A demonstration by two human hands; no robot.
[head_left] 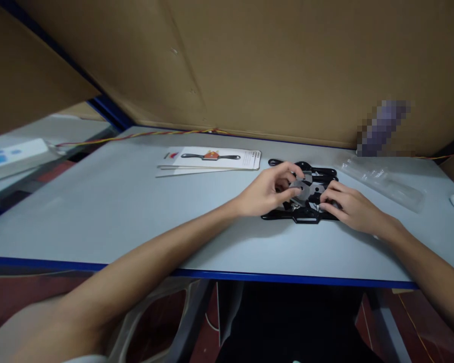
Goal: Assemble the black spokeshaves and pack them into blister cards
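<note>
"Although I stand near, the letters on the printed cards (216,158) are too small for me; can you read them?"

"I cannot either. I see only the picture of a black, two-handled tool with an orange middle."

"And the real ones?"

"The black tools (312,207) look glossy, with slim handles, and lie together on the tabletop (136,212), beneath both hands. The left hand (265,189) pinches a grey plate (305,193) in its fingers; the right hand (350,204) has curled fingers, but I cannot tell on what."
</note>
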